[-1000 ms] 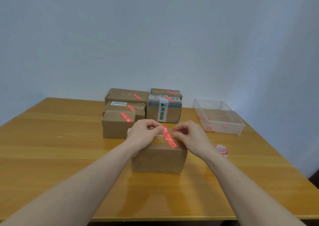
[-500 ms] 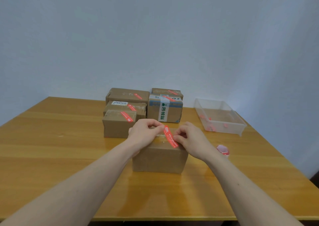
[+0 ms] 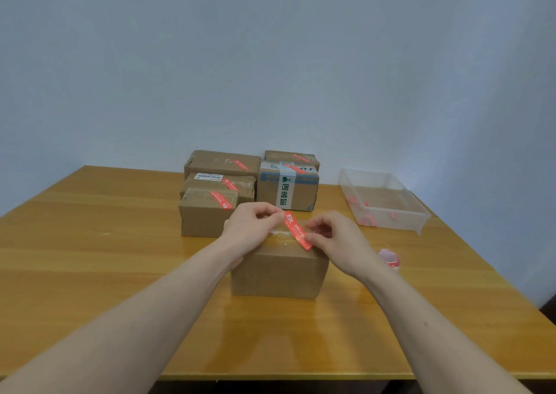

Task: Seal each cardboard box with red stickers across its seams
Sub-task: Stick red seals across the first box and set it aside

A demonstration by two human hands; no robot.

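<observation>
Hands over half-hidden red sticker

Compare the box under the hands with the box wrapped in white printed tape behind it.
The near box is plain brown and low; the taped box stands taller, with a white band of green characters and blue edge tape. The near box's red sticker is held at its ends by the left hand and right hand; the taped box's sticker already lies flat, untouched. Both are cardboard on the wooden table.
</observation>
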